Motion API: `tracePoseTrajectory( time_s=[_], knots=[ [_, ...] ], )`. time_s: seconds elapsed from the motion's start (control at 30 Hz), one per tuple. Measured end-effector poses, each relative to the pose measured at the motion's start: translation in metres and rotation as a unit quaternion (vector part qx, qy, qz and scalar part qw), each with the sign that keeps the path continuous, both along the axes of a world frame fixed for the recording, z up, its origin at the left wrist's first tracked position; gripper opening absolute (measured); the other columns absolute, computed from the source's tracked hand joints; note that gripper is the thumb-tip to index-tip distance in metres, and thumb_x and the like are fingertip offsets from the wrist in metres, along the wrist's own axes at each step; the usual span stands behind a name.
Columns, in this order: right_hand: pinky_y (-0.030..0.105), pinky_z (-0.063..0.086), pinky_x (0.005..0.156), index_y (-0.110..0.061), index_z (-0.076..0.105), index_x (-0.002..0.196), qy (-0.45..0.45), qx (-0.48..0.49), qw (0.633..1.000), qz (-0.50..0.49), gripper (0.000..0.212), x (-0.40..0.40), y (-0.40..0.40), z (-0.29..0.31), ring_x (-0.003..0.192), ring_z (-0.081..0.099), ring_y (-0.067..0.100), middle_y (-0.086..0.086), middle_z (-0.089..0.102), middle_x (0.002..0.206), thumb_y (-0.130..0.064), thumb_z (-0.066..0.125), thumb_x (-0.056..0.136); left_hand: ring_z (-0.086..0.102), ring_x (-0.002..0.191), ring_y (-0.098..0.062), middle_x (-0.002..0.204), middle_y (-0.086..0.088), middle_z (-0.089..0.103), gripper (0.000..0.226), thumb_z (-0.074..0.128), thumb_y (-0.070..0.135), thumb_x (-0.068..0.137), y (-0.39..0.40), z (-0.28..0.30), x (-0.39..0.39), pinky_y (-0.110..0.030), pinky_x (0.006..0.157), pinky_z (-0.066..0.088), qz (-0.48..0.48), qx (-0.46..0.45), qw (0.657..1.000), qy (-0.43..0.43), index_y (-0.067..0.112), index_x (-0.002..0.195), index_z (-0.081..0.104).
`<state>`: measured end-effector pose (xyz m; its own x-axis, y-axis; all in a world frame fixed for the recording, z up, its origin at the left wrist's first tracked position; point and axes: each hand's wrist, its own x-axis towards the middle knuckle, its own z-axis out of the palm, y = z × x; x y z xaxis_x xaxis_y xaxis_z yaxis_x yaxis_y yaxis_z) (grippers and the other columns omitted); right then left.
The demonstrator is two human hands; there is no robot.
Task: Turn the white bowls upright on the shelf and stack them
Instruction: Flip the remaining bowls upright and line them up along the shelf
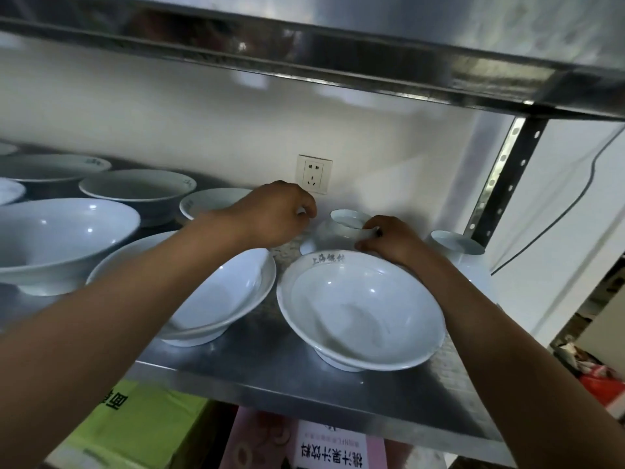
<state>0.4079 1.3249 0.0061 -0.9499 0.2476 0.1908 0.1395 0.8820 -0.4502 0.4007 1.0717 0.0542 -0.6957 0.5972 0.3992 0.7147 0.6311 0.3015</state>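
An upside-down white bowl (338, 230) sits at the back of the steel shelf (277, 363), its foot ring facing up. My right hand (389, 240) grips its foot ring and side. My left hand (274, 211) curls its fingers on the bowl's left side; the contact is partly hidden. A second upside-down bowl (456, 247) stands at the far right. Upright white bowls sit in front: one with printed characters (362, 309) at centre right, one (223, 292) under my left forearm, and a large one (61, 238) at left.
Several more upright white bowls (135, 187) line the back left of the shelf. A wall socket (314, 173) is behind my hands. A steel shelf (338, 55) hangs low overhead, with a perforated post (500, 177) at right. A green box (142, 424) and pink box (304, 445) sit below.
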Motion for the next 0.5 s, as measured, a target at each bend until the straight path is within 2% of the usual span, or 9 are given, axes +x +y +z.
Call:
tracePoseTrajectory(
  time_s=[0.1,0.17,0.23,0.33,0.4,0.5],
  knots=[
    [0.024,0.040,0.080,-0.024,0.064,0.112,0.017,-0.025,1.000,0.000,0.043,-0.002,-0.001,0.002,0.094,0.055,0.015,-0.006,0.056,0.100,-0.033,0.078,0.072,0.061,0.100,-0.017,0.109,0.003,0.069,0.024,0.054,0.016,0.086,-0.002,-0.005,0.004,-0.030,0.089,0.047,-0.014,0.013,1.000,0.015,0.022,0.102,0.071],
    [0.022,0.038,0.079,-0.022,0.067,0.109,0.029,-0.040,0.999,-0.008,0.042,-0.002,0.000,0.002,0.095,0.056,0.014,-0.005,0.058,0.099,-0.031,0.081,0.069,0.061,0.094,-0.016,0.105,0.005,0.069,0.023,0.054,0.018,0.086,-0.004,-0.005,0.006,-0.033,0.086,0.049,-0.015,0.026,0.999,0.014,0.024,0.099,0.071],
    [0.023,0.042,0.079,-0.019,0.070,0.104,0.048,-0.080,0.995,-0.025,0.041,-0.001,0.002,0.003,0.091,0.058,0.014,-0.004,0.061,0.096,-0.029,0.084,0.067,0.060,0.084,-0.015,0.102,0.004,0.070,0.022,0.054,0.017,0.086,-0.006,-0.002,0.007,-0.029,0.081,0.049,-0.006,0.042,0.999,0.007,0.023,0.097,0.071],
    [0.037,0.056,0.085,-0.014,0.075,0.093,0.100,-0.215,0.970,-0.057,0.039,0.004,0.007,0.006,0.082,0.065,0.017,0.000,0.069,0.086,-0.025,0.090,0.059,0.061,0.081,-0.017,0.100,0.001,0.070,0.021,0.054,0.017,0.088,-0.009,0.002,0.007,-0.028,0.078,0.048,0.005,0.061,0.998,0.000,0.021,0.098,0.072],
    [0.041,0.058,0.084,-0.017,0.075,0.089,0.136,-0.272,0.950,-0.069,0.035,0.010,0.008,0.011,0.085,0.069,0.020,0.001,0.072,0.087,-0.024,0.090,0.058,0.063,0.087,-0.021,0.094,0.000,0.071,0.019,0.053,0.018,0.089,-0.010,0.003,0.007,-0.033,0.082,0.050,0.006,0.068,0.998,-0.002,0.020,0.095,0.072],
    [0.044,0.060,0.078,-0.025,0.074,0.069,0.202,-0.322,0.922,-0.073,0.020,0.020,0.004,0.023,0.081,0.072,0.026,0.003,0.074,0.083,-0.024,0.090,0.057,0.062,0.092,-0.017,0.091,0.005,0.067,0.016,0.054,0.018,0.090,-0.006,0.007,0.006,-0.028,0.084,0.048,0.010,0.105,0.994,-0.029,0.018,0.093,0.070]
  ],
)
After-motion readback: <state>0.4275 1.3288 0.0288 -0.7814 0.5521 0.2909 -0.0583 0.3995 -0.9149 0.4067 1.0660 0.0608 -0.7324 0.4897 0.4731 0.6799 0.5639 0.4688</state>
